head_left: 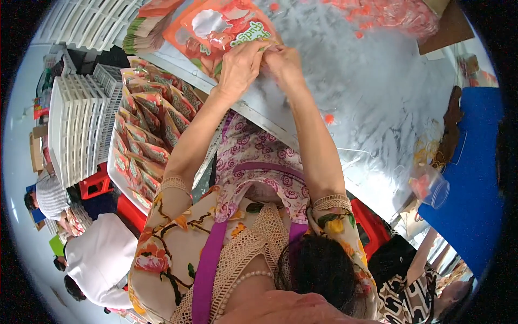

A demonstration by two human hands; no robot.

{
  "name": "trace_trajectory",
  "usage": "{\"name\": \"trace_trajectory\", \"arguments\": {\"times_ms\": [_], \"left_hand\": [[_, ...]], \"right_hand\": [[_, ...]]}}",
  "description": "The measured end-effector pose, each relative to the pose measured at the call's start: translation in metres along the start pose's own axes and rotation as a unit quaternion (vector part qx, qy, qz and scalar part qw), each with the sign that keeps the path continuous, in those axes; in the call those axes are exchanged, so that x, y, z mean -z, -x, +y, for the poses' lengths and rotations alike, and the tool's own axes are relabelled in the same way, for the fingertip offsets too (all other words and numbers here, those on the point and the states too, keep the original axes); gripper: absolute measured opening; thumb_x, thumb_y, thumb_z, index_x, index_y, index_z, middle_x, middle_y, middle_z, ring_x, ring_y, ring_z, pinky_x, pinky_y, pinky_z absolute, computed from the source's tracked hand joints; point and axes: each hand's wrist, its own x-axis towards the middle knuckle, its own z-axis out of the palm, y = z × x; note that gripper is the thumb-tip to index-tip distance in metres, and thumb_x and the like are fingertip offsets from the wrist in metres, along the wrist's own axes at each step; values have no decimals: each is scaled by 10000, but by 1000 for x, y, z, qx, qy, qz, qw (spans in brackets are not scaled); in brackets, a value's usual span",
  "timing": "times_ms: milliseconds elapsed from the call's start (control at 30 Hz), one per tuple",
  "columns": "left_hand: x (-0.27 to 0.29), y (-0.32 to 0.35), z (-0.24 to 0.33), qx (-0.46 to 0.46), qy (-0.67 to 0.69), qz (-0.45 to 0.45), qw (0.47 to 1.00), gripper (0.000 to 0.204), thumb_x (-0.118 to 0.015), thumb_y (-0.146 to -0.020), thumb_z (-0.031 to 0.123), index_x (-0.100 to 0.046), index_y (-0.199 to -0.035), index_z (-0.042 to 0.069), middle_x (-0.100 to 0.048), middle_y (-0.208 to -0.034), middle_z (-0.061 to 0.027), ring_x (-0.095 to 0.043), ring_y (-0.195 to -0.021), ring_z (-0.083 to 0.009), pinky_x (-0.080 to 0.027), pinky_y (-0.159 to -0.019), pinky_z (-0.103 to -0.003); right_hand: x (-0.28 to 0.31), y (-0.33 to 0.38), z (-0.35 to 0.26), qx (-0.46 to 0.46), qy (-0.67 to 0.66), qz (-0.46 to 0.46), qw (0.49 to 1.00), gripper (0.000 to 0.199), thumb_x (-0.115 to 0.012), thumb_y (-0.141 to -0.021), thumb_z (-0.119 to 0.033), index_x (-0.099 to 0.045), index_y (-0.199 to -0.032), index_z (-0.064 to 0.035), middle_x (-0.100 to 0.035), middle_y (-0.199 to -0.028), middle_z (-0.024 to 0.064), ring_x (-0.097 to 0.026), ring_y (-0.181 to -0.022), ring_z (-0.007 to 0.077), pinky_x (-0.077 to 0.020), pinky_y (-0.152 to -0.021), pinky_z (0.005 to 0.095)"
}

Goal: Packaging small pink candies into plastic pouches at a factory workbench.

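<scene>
An orange-red printed pouch [186, 40] lies flat on the pale metal worktable [377, 113], near its left end. My left hand [239, 69] rests over the pouch's right side, fingers bent and pinched at its edge. Right beside it, my right hand [284, 63] is closed with its fingertips meeting the left ones at the same edge. The pinched part of the pouch is mostly hidden by the fingers. A small red piece [329, 119] sits on the table to the right of my right forearm.
Left of the pouch lies a stack of similar pouches [141, 35]. A white crate [114, 171] of upright pouches stands below. White crates [78, 127] are stacked farther left. Red pieces in clear plastic [396, 16], a clear cup [434, 189] and red stools [372, 229] are around. Other people sit nearby.
</scene>
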Motion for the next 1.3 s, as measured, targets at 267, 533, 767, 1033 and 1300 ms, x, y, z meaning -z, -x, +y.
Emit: {"name": "trace_trajectory", "arguments": {"times_ms": [267,533,767,1033,1300], "left_hand": [[-16,-2,22,-52,63,-18,996,258,-566,-827,-32,-651,-1055,53,-663,-898,-149,-644,-799,-325,-524,-702,-399],[-40,1,37,-68,63,-2,996,293,-565,-800,-41,-652,-1060,64,-647,-851,-125,-608,-767,-323,-492,-701,-413],[-56,4,43,32,118,69,990,246,-539,-837,-31,-647,-1049,35,-671,-929,-142,-637,-829,-324,-511,-744,-407],[-53,-4,54,47,175,64,981,208,-508,-880,-15,-623,-1053,-9,-665,-939,-176,-659,-862,-326,-523,-729,-362],[-55,3,59,-52,119,28,991,217,-523,-860,-31,-647,-1033,6,-676,-953,-138,-654,-854,-270,-514,-759,-347]], "right_hand": [[56,18,-14,-200,-244,-111,942,77,-613,-746,-56,-628,-820,-39,-605,-718,56,-565,-577,171,-489,-527,302],[39,30,-29,-213,-502,51,837,71,-563,-816,-73,-615,-862,-84,-538,-681,-7,-491,-525,108,-360,-413,243],[36,41,-23,-32,-435,68,897,125,-543,-867,-216,-573,-874,-94,-567,-801,-19,-517,-654,86,-405,-542,243],[49,54,-31,-65,-417,65,904,182,-535,-877,-161,-589,-1010,-49,-620,-908,32,-604,-791,147,-490,-671,282],[43,44,-32,-89,-427,190,880,189,-500,-895,-85,-605,-1034,-12,-623,-922,50,-613,-786,161,-508,-640,284]]}}
